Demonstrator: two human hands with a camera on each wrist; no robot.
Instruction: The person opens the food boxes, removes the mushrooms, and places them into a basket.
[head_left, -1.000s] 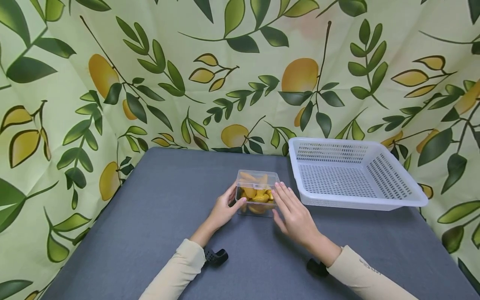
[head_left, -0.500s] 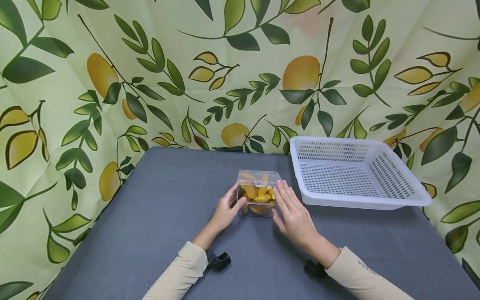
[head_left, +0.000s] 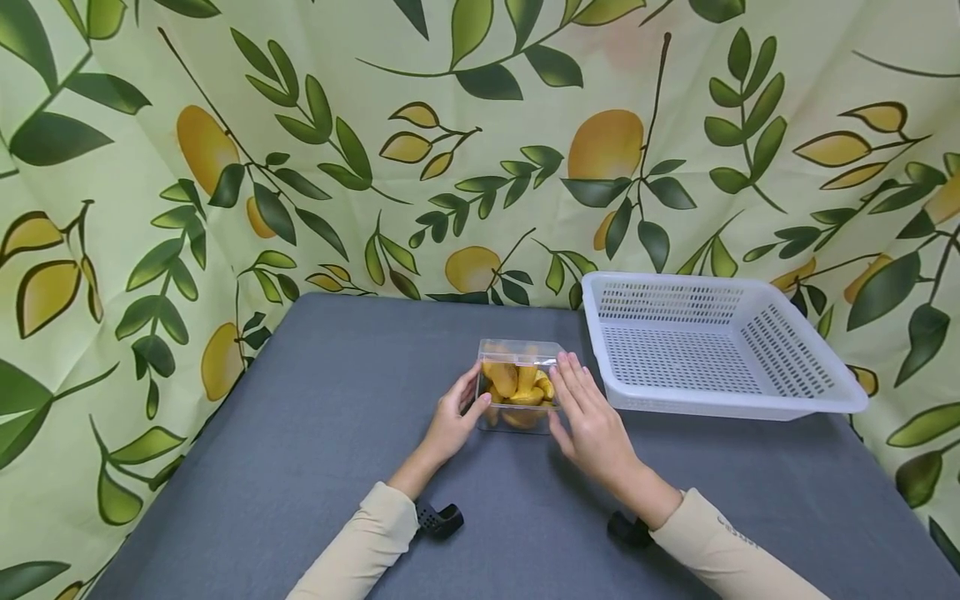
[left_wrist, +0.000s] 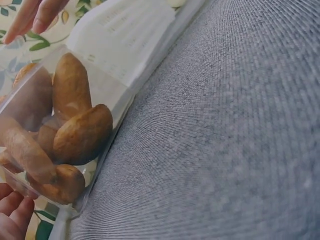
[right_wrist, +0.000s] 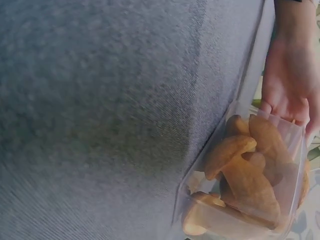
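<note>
Clear plastic box [head_left: 517,407]: stood on grey tabletop [head_left: 360,400], holding brown mushrooms [left_wrist: 82,137]; barely changed from a second earlier, hence judged a steadying hold with nothing advanced. Left hand [head_left: 448,422]: gripped left side between thumb and fingers. Right hand [head_left: 592,429]: lay against right side with fingers straight, close together. White basket [head_left: 735,403]: rested near, beyond right hand.

The head view is bright and evenly lit, with a soft shadow on the table [head_left: 360,400] beside the right hand [head_left: 596,429]. Pale glare streaks the top of the clear box [head_left: 517,406]. Both wrist views are duller and hazier. In the left one, the basket [left_wrist: 120,42] looks washed out; in the right one, the tabletop at lower left blurs.
</note>
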